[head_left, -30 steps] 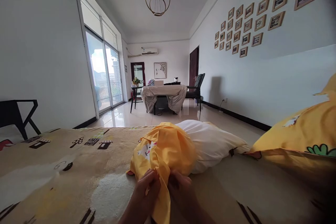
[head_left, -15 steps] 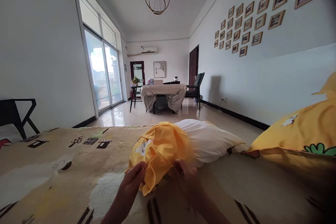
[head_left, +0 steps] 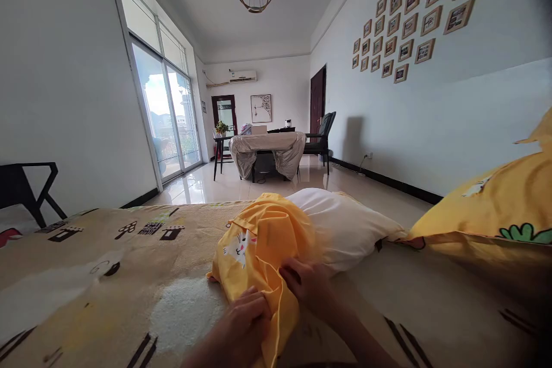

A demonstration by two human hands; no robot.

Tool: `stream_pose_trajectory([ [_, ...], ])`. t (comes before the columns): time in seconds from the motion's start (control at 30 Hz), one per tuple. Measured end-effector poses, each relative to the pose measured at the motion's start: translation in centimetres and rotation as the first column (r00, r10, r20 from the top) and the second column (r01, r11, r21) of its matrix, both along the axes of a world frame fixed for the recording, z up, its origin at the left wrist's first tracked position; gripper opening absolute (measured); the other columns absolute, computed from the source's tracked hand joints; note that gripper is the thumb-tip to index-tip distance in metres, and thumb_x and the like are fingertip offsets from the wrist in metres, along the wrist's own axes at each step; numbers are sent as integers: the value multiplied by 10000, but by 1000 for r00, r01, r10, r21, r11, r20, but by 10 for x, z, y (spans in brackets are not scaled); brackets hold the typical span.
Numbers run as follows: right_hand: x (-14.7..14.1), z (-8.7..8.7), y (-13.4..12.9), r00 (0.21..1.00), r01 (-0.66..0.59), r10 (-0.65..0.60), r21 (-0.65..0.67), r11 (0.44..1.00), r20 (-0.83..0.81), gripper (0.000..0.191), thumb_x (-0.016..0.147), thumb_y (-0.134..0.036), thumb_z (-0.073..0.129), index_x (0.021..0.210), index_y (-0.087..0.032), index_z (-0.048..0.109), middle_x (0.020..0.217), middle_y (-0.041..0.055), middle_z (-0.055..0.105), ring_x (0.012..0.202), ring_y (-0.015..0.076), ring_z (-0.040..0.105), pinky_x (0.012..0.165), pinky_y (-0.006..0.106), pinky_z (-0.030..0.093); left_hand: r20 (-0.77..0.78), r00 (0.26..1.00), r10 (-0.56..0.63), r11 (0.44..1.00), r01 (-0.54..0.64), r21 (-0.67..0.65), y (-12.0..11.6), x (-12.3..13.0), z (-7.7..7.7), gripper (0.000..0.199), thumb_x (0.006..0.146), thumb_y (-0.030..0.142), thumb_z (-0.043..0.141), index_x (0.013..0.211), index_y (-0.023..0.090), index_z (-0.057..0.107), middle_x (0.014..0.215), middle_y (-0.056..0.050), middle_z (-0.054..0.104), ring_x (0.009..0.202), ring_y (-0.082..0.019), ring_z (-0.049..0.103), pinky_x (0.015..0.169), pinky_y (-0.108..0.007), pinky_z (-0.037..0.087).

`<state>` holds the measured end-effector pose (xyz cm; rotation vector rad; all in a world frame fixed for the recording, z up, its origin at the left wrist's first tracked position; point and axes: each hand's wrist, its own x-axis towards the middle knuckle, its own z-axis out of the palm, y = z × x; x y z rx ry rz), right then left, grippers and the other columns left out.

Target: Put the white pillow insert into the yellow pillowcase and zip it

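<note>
Blanket [head_left: 142, 264] — yellow cloth [head_left: 278, 230] in both hands [head_left: 249, 319] [head_left: 310, 284]

The yellow case [head_left: 276, 236] at lower centre is matt, creased cloth; the blanket [head_left: 133, 276], lower left, napped fabric; mid-frame, glossy floor [head_left: 194, 188]; the distant table cover [head_left: 267, 141] may be plastic.

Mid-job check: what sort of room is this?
Probably a room in a home, though whether bedroom or living room isn't certain. A patterned blanket spreads across the foreground, small framed pictures hang in rows at right, and a ring-shaped ceiling light hangs overhead.
</note>
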<state>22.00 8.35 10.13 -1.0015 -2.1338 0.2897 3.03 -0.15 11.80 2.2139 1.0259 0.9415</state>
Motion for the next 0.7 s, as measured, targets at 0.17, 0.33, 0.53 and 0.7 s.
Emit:
stream_pose_trajectory([
  [0.17, 27, 2, 21, 918, 263, -241, 26, 965, -315, 350, 853, -447, 437, 771, -181, 649, 673, 60, 680, 585, 184, 599, 577, 265, 396, -110, 993, 29, 983, -8, 184, 2, 3, -9, 334, 962, 327, 306, 677, 187, 407, 758, -51, 575, 728, -156, 451, 706, -272, 363],
  [0.33, 59, 4, 47, 892, 316, -344, -139, 938, -293, 345, 774, -477, 474, 746, -181, 647, 642, 60, 664, 600, 214, 606, 582, 292, 424, -56, 995, 80, 987, -72, 141, 2, 0, -7, 349, 974, 329, 303, 668, 181, 380, 782, -54, 558, 757, -151, 455, 709, -264, 358],
  [0.53, 50, 21, 17, 940, 265, -253, 23, 964, -227, 335, 860, -402, 424, 971, -194, 662, 825, 64, 672, 598, 177, 572, 606, 296, 451, -292, 956, 7, 964, 71, 257, 3, 12, -17, 348, 971, 323, 305, 721, 182, 502, 788, -64, 630, 748, -156, 522, 711, -253, 386],
  [0.7, 13, 12, -3, 975, 221, -219, 164, 961, -35, 529, 811, -283, 575, 1326, -232, 462, 1242, 101, 546, 1122, 259, 534, 910, 353, 450, -459, 886, -60, 861, 279, 425, 12, 30, -58, 324, 965, 357, 358, 785, 187, 566, 780, -42, 660, 684, -148, 524, 655, -254, 368],
])
